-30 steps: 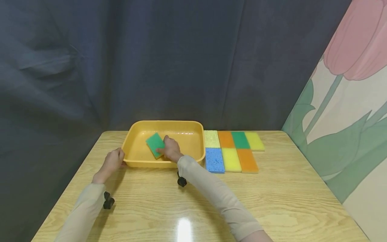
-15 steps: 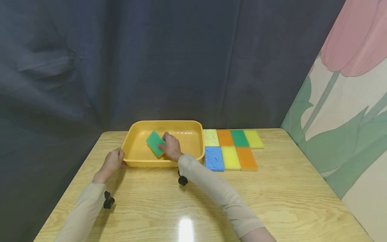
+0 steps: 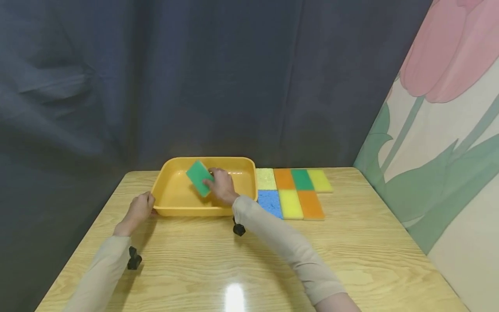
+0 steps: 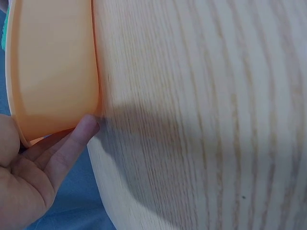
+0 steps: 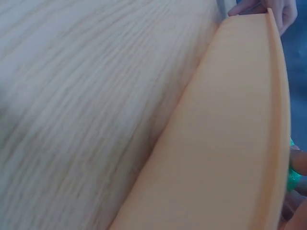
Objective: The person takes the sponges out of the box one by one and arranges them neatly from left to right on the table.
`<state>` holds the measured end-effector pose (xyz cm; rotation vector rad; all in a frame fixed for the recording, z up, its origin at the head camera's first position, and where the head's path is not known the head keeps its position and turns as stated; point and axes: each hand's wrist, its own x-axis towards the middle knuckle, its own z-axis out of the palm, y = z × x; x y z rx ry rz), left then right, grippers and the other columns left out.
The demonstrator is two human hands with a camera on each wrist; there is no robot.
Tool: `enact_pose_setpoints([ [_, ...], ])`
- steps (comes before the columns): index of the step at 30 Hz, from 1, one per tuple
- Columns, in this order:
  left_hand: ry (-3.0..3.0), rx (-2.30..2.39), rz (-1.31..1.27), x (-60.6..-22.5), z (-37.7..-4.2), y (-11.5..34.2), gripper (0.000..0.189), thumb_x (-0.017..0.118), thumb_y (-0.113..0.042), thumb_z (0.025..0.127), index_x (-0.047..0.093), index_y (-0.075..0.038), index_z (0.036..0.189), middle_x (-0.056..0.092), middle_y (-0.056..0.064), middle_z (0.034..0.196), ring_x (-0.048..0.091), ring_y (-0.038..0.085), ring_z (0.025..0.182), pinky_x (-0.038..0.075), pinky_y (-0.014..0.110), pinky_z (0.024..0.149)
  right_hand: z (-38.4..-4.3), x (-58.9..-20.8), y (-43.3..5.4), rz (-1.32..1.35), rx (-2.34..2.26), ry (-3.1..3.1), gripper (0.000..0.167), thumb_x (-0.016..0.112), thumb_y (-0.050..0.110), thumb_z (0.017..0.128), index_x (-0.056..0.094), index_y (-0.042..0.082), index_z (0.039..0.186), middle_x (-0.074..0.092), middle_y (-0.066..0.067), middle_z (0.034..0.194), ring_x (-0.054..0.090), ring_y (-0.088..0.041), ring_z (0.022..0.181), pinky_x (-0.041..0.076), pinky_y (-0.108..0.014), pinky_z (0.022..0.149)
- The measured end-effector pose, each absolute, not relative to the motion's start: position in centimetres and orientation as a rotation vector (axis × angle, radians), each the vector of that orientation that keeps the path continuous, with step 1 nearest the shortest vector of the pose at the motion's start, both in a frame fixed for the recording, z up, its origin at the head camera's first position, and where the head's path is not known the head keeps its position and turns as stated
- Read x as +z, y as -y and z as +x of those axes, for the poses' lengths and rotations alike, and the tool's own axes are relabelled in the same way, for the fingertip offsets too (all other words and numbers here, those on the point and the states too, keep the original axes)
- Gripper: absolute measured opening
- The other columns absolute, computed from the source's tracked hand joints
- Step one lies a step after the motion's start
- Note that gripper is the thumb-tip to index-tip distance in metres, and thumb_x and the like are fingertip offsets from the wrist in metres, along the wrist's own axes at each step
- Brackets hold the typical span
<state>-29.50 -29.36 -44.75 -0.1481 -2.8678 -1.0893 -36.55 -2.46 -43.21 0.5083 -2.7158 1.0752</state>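
In the head view my right hand (image 3: 222, 185) holds a green sponge (image 3: 198, 177) by its right side, over the inside of a yellow plastic basin (image 3: 204, 212). The sponge is tilted. My left hand (image 3: 139, 208) grips the basin's front left corner. Seen from the left wrist, the thumb is at the basin's rim (image 4: 13, 72) and the fingers (image 4: 72, 153) lie against the outside of the wall. The right wrist view shows the front wall (image 5: 225, 120) hiding most of the sponge, with only a green bit (image 5: 293, 177) beside the right fingers.
Several sponges lie flat in two rows right of the basin, among them a blue one (image 3: 270, 202), a green one (image 3: 302, 179) and an orange one (image 3: 310, 203). The wooden table (image 3: 187, 260) ends at a dark curtain (image 3: 218, 86); a painted wall (image 3: 444, 173) stands right.
My right hand has lifted the green sponge from near the basin's floor, and it stands more tilted. My left hand keeps its grip on the corner. The whole head view has shifted slightly.
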Motion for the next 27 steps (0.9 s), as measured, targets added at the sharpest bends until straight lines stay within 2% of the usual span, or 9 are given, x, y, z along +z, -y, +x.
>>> enact_pose_setpoints([
  [5,2.885,-1.080,-0.154,-45.3,-29.6,29.5,0.035,0.025,-0.006,0.105,0.050,0.008,0.085,0.062,0.027,0.084,0.070,0.035,0.070,0.061,0.039,0.060,-36.5,-43.1,1.3,0.468,1.156,2.718,0.039,0.070,0.025,0.094,0.065,0.002,0.125,0.071,-0.011,0.108,0.067,-0.016,0.088,0.056,-0.024,0.071],
  [13,2.880,-1.078,-0.152,-45.3,-29.7,29.3,0.033,0.026,-0.005,0.104,0.049,0.007,0.084,0.062,0.026,0.082,0.070,0.035,0.070,0.061,0.038,0.059,-36.5,-43.0,-0.5,0.435,1.138,2.727,0.039,0.068,0.027,0.096,0.065,0.003,0.126,0.071,-0.010,0.111,0.068,-0.019,0.094,0.057,-0.033,0.082],
  [23,2.867,-1.025,-0.179,-44.7,-29.6,29.5,0.036,0.025,-0.006,0.105,0.052,0.009,0.086,0.062,0.026,0.082,0.069,0.036,0.072,0.061,0.040,0.059,-36.9,-42.5,-2.5,0.379,1.155,2.717,0.040,0.067,0.027,0.096,0.064,0.004,0.128,0.069,-0.012,0.115,0.067,-0.021,0.096,0.058,-0.032,0.079],
  [27,2.871,-0.987,-0.187,-44.7,-29.6,29.6,0.036,0.025,-0.007,0.105,0.051,0.008,0.084,0.062,0.024,0.080,0.069,0.035,0.072,0.060,0.041,0.059,-36.8,-42.3,-3.6,0.382,1.217,2.685,0.040,0.067,0.024,0.097,0.062,0.002,0.130,0.068,-0.014,0.114,0.067,-0.023,0.091,0.058,-0.034,0.075],
])
